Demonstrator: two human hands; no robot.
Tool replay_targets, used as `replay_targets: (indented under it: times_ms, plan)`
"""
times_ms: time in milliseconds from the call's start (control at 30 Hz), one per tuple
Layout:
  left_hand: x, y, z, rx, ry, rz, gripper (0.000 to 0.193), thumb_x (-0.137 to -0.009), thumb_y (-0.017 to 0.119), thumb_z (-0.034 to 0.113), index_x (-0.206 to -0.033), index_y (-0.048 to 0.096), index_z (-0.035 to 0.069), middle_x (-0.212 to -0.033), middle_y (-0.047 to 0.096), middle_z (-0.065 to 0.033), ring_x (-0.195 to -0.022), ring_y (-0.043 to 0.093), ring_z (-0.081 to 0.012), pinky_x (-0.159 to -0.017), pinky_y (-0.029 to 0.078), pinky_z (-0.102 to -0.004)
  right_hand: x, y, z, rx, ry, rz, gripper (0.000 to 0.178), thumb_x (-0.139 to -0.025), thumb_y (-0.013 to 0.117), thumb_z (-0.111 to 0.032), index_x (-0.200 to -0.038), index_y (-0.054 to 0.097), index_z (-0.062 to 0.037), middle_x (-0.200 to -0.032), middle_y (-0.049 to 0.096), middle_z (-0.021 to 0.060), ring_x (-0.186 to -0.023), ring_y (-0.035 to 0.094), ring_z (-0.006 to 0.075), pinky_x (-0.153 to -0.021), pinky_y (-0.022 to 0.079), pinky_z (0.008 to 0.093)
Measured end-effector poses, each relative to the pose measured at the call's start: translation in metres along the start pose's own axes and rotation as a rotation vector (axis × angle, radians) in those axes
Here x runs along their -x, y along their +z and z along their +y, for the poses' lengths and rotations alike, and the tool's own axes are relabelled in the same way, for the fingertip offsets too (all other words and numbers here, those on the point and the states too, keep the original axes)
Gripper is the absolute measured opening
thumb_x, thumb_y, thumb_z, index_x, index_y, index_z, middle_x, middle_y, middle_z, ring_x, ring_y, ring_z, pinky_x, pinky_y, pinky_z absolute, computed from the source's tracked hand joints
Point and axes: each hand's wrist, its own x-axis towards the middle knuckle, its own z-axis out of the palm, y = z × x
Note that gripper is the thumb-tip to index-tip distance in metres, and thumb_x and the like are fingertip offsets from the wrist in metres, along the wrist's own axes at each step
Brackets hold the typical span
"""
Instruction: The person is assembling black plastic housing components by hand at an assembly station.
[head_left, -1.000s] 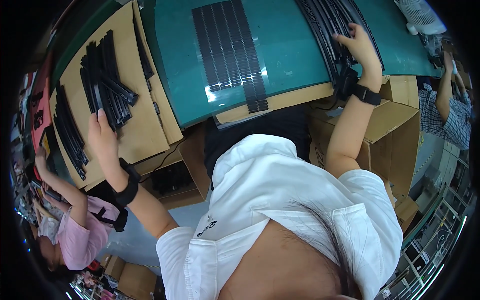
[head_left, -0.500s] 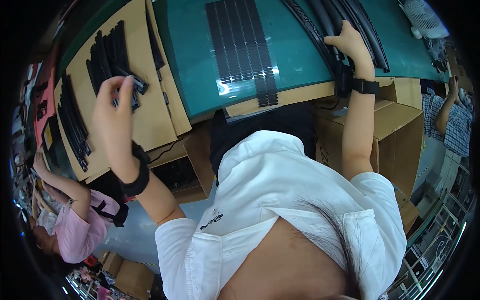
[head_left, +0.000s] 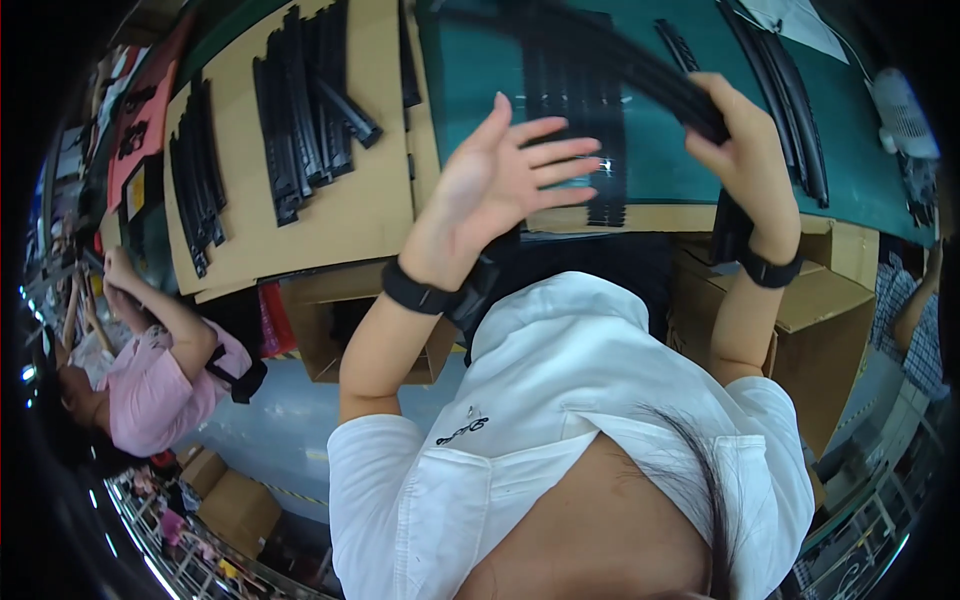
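Note:
My right hand (head_left: 748, 148) is closed around one end of a long black strip (head_left: 640, 62), which looks like plastic trim. It slants up to the left over the teal mat (head_left: 470, 60), its far end smeared by motion. My left hand (head_left: 515, 175) is spread, palm showing and fingers pointing right, with nothing in it. Behind its fingertips, flat on the mat, lies a row of black notched bands (head_left: 608, 150) on clear film, partly covered by the raised strip and the hand.
Several black strips (head_left: 300, 130) lie on a cardboard sheet (head_left: 385, 190) at left, with a smaller bunch (head_left: 197, 180) beside them. More long strips (head_left: 790, 110) rest at the right, near a white fan (head_left: 905, 110). Cardboard boxes (head_left: 815, 300) stand below the table edge. Another person (head_left: 165, 370) works at left.
My right hand has picked up a long black strip from the right-hand group and lifted it leftward. My left hand has left the cardboard, moved right and spread its fingers. The view has shifted.

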Motion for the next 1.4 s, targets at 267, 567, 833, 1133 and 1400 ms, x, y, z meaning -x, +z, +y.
replay_targets:
  times_ms: [267,567,833,1133,1400]
  plan:
    - [-0.021,-0.04,-0.012,0.606,-0.196,-0.484,0.111,-0.088,0.035,0.088,-0.161,0.02,0.005,-0.161,0.017,-0.0406,-0.15,0.02,-0.0566,-0.114,0.021,-0.0785,0.0,-0.002,-0.036,0.031,-0.324,-0.317,0.046,-0.068,0.075,0.002,-0.112,0.065,-0.0084,-0.089,0.061,0.0088,-0.085,0.058,0.0313,-0.075,0.048,0.0399]
    - [-0.007,-0.037,-0.028,0.381,0.25,-0.622,0.111,-0.079,0.052,0.089,-0.161,0.023,0.021,-0.162,0.028,-0.0311,-0.146,0.029,-0.0568,-0.105,0.026,-0.0861,-0.001,0.025,0.011,0.146,-0.232,-0.17,0.046,-0.07,0.068,0.009,-0.112,0.066,-0.0085,-0.098,0.064,0.0068,-0.096,0.06,0.0285,-0.091,0.045,0.038]
    - [0.014,-0.042,-0.042,-0.003,0.255,-0.523,0.117,-0.079,0.069,0.076,-0.166,0.012,0.021,-0.164,0.028,-0.0232,-0.151,0.029,-0.0439,-0.106,0.031,-0.0829,0.004,0.04,0.052,0.235,-0.237,-0.013,0.046,-0.07,0.064,0.012,-0.111,0.066,-0.0096,-0.11,0.066,0.0053,-0.114,0.06,0.0274,-0.109,0.037,0.0414]
    - [0.018,-0.069,-0.046,0.191,0.244,-0.872,0.096,-0.1,0.055,0.058,-0.165,0.007,0.006,-0.162,0.028,-0.0299,-0.149,0.034,-0.0454,-0.097,0.048,-0.075,0.0,0.039,0.07,0.319,-0.254,0.0,0.041,-0.07,0.057,0.014,-0.105,0.063,-0.0061,-0.112,0.066,0.0072,-0.121,0.058,0.032,-0.116,0.034,0.0449]
    - [0.014,-0.053,-0.059,0.465,-0.216,-0.585,0.055,-0.113,0.036,0.036,-0.148,0.041,-0.007,-0.128,0.062,-0.0345,-0.069,0.066,-0.0245,-0.055,0.055,-0.0269,0.004,0.049,0.063,0.303,-0.26,0.036,0.046,-0.069,0.056,0.016,-0.109,0.062,-0.0058,-0.118,0.065,0.0082,-0.124,0.055,0.0337,-0.116,0.034,0.0459]
